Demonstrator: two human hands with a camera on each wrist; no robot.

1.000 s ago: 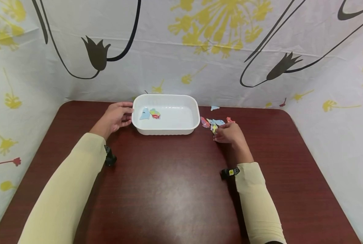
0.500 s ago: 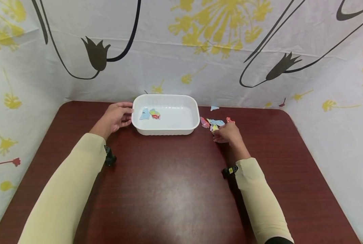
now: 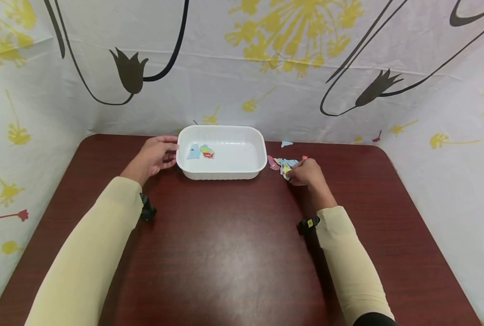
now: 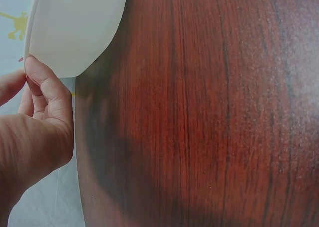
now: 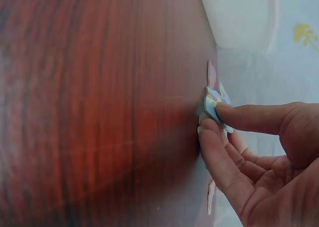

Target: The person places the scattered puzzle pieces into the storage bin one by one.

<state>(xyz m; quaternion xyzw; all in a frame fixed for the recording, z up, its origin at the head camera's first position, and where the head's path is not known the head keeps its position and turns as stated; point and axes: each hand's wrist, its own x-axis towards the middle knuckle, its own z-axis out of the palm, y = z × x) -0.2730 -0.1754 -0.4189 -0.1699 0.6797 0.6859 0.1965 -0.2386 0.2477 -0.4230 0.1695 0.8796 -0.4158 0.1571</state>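
In the head view, the left hand (image 3: pixel 154 155) grips the left end of the white tray (image 3: pixel 221 176); a light-blue piece (image 3: pixel 193 152) and a green-and-red piece (image 3: pixel 207 151) lie in its left part. Right of the tray, the right hand (image 3: pixel 308 173) pinches a yellow-patterned piece (image 3: pixel 284 170) beside other flat cutouts (image 3: pixel 273 163), far on the table (image 3: pixel 209 249).

In the left wrist view, fingers clasp the tray's rim.

In the right wrist view, thumb and fingertips pinch the yellow-patterned piece.

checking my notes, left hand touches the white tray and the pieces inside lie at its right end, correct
Not the right end: the head view shows the pieces inside lying towards the left end of the white tray. The left hand touches it.
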